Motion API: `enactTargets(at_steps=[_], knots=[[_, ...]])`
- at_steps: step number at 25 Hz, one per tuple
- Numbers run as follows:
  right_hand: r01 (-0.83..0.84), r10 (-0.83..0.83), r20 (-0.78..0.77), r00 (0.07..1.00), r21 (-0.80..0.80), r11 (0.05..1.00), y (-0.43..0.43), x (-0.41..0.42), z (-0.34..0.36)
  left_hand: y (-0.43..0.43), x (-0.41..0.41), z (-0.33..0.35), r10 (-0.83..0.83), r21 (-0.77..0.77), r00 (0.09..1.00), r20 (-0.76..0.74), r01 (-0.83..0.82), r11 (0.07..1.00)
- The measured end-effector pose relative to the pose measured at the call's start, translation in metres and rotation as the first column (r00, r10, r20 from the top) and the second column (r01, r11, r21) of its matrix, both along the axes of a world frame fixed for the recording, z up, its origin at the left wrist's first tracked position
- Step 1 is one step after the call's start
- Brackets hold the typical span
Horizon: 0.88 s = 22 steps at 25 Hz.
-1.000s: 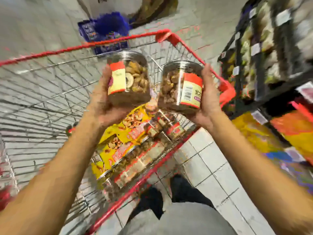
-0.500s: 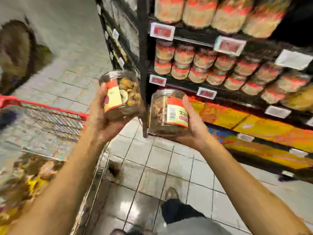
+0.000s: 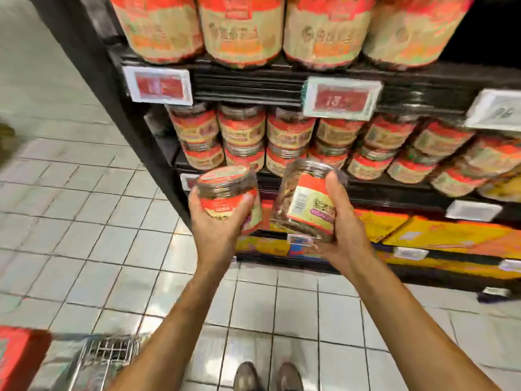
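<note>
I hold two clear plastic jars of nuts with red and cream labels in front of a shop shelf. My left hand [image 3: 217, 221] grips the left jar [image 3: 225, 190], tilted with its lid towards me. My right hand [image 3: 342, 221] grips the right jar [image 3: 306, 201], tilted left, its barcode label facing me. Both jars hang just below and in front of the middle shelf, where rows of similar jars [image 3: 290, 136] stand stacked two high.
The black shelf unit [image 3: 248, 83] carries large jars [image 3: 242, 29] on top and price tags [image 3: 159, 86] on its edges. Yellow and orange packs [image 3: 439, 235] fill the lowest shelf. A red-handled wire cart [image 3: 104, 356] is at the bottom left. My shoes [image 3: 267, 376] stand on white tiles.
My view has swung from the cart round to face the shelf. Both hands carried the jars along and brought them close to the middle shelf, tilting them.
</note>
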State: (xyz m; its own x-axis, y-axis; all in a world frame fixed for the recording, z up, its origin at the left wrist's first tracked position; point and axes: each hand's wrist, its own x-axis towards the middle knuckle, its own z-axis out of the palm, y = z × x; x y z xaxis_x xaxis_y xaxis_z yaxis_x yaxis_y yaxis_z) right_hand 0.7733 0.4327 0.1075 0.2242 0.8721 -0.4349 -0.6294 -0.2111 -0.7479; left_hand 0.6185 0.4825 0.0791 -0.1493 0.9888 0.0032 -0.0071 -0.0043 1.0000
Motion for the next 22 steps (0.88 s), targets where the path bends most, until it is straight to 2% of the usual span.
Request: enactTargets(at_steps=[3, 5, 8, 13, 16, 19, 22], knots=[[0.059, -0.068, 0.148, 0.987, 0.063, 0.996, 0.019, 0.009, -0.018, 0.044, 0.027, -0.025, 0.04, 0.215, 0.992, -0.121, -0.013, 0.977], [0.078, -0.095, 0.176, 0.98, 0.101, 0.992, 0.026, 0.011, -0.027, 0.066, 0.039, -0.041, 0.028, 0.272, 0.984, -0.178, 0.022, 0.962], [0.107, -0.127, 0.165, 0.978, 0.125, 0.986, 0.025, 0.01, -0.038, 0.084, 0.053, -0.057, 0.049, 0.311, 0.959, -0.279, 0.042, 0.949], [0.13, -0.144, 0.154, 0.978, 0.094, 0.987, 0.021, 0.005, -0.045, 0.105, 0.064, -0.068, 0.08, 0.276, 0.943, -0.322, 0.013, 0.961], [0.111, -0.125, 0.18, 0.976, 0.086, 0.99, 0.019, 0.003, -0.044, 0.096, 0.051, -0.079, 0.023, 0.242, 0.866, -0.5, 0.114, 0.963], [0.106, -0.118, 0.192, 0.974, 0.073, 0.992, 0.017, 0.001, -0.042, 0.057, 0.024, -0.095, 0.074, 0.341, 0.803, -0.592, 0.166, 0.925], [0.134, -0.143, 0.185, 0.972, 0.062, 0.989, 0.016, 0.0, -0.044, 0.036, 0.016, -0.109, -0.022, 0.371, 0.729, -0.684, 0.374, 0.85]])
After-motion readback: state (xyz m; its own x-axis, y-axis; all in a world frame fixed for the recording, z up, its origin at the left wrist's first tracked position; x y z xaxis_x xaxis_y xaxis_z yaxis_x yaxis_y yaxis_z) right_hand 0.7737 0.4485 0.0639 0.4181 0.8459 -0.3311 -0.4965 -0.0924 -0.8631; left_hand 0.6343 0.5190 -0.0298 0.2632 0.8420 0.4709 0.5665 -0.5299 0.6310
